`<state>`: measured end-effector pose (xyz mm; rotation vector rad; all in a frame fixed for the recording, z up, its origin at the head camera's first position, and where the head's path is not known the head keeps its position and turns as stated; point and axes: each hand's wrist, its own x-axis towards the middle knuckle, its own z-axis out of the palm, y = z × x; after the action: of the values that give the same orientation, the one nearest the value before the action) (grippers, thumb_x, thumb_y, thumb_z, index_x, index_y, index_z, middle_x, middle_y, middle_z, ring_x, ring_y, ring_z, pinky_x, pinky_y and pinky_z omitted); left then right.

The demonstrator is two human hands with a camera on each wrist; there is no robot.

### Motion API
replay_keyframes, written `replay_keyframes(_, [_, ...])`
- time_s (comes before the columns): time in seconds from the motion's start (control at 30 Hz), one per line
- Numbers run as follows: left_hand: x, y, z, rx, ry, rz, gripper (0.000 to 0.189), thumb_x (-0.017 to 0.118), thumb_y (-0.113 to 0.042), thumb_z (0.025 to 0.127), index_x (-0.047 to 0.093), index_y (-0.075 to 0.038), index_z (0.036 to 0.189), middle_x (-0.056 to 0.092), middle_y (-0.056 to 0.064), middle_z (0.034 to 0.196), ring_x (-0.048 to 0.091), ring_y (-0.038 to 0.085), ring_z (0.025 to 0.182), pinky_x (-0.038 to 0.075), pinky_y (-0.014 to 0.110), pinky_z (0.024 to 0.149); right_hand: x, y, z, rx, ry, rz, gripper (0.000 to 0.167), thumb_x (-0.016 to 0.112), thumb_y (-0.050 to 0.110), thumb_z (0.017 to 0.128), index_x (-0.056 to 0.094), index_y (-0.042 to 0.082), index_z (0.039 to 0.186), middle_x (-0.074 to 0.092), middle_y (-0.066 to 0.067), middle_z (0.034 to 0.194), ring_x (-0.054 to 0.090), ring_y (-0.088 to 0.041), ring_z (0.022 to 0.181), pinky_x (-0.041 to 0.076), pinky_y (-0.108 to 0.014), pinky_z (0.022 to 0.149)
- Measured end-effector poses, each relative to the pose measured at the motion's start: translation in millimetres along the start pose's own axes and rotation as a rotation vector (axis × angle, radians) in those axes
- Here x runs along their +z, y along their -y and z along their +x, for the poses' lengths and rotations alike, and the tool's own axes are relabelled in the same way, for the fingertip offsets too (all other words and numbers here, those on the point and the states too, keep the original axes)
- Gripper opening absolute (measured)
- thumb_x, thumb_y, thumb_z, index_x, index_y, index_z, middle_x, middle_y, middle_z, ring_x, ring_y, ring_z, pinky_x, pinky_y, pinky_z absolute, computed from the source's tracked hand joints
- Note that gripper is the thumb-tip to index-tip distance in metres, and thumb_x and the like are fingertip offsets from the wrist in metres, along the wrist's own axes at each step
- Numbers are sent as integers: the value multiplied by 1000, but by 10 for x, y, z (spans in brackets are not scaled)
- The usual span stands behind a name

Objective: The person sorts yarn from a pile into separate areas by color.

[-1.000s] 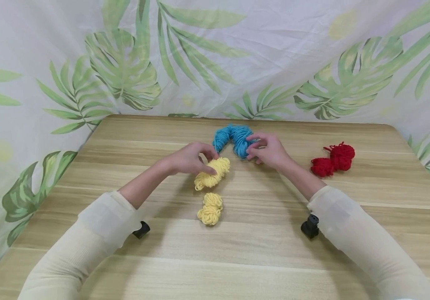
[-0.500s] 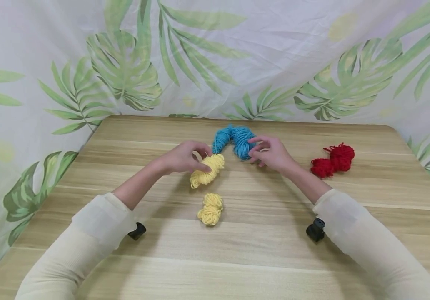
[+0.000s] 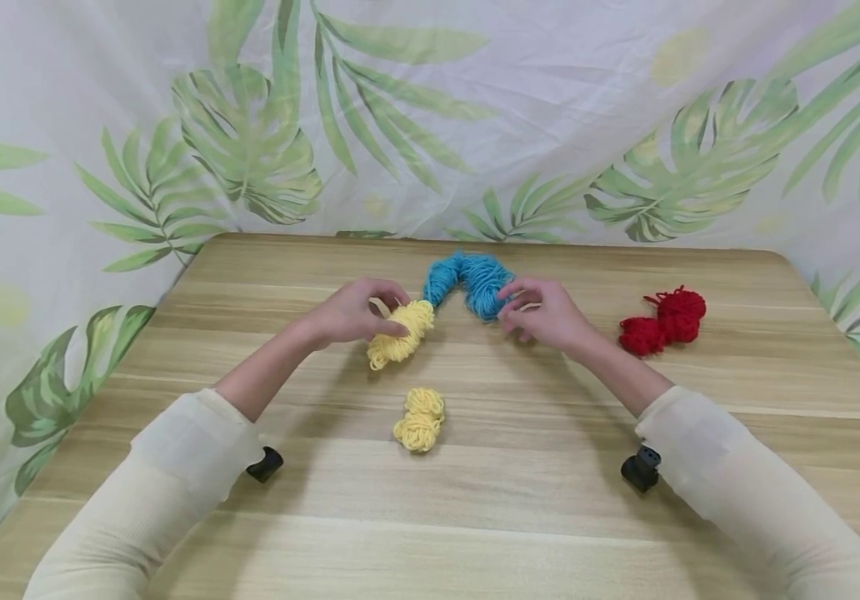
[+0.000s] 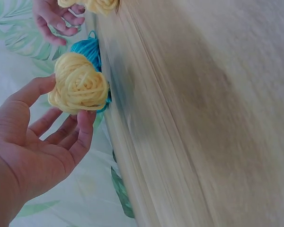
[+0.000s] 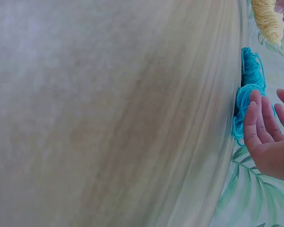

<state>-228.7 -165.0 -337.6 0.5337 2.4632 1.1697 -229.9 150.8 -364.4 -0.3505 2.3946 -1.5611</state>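
My left hand (image 3: pixel 355 312) pinches a fluffy yellow skein of yarn (image 3: pixel 406 332) between thumb and fingers; the left wrist view shows its round wound end (image 4: pixel 80 84) facing the camera. Behind it on the table lies a bright blue yarn bundle (image 3: pixel 486 287), two lobes bent into an arch. Loosely bent, the fingers of my right hand (image 3: pixel 546 315) are right at the blue bundle's right lobe, with nothing between them and the thumb. From the right wrist, those fingers overlap the blue yarn (image 5: pixel 248 101). A second, smaller yellow skein (image 3: pixel 420 419) lies nearer me on the wood.
Pinched in at its middle, a red yarn bundle (image 3: pixel 662 323) rests on the right side of the wooden table (image 3: pixel 520 517). A leaf-printed white cloth (image 3: pixel 535 100) hangs along the table's back edge. Black devices (image 3: pixel 640 468) are strapped under both forearms.
My left hand has drawn the yellow skein leftward and slightly back, away from the spot above the smaller one. The right hand has shifted slightly right; the blue, red and smaller yellow yarn stay put.
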Motion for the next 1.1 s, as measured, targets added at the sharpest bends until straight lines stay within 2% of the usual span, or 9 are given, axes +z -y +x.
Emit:
replay_keyframes(0.27, [-71, 77, -14, -32, -47, 2, 38, 81, -10, 89, 65, 0, 122, 57, 16, 112, 58, 17, 76, 50, 28, 62, 32, 33, -45, -15, 30, -11, 27, 64, -2, 99, 64, -4, 126, 71, -24, 108, 73, -34, 90, 58, -33, 66])
replay_keyframes(0.67, [-148, 166, -48, -53, -93, -16, 37, 80, -9, 90, 64, 2, 122, 56, 17, 110, 57, 15, 72, 48, 25, 57, 80, 52, -80, -31, 65, -7, 28, 60, -4, 99, 62, -7, 127, 69, -29, 109, 73, -33, 90, 57, -32, 64])
replay_keyframes(1.1, [-236, 240, -111, -71, -117, -33, 39, 78, -9, 92, 63, 3, 126, 56, 18, 113, 60, 15, 74, 49, 26, 58, 120, 64, -49, -52, 84, -20, 35, 61, -3, 100, 59, -5, 135, 71, -26, 107, 73, -33, 90, 57, -32, 63])
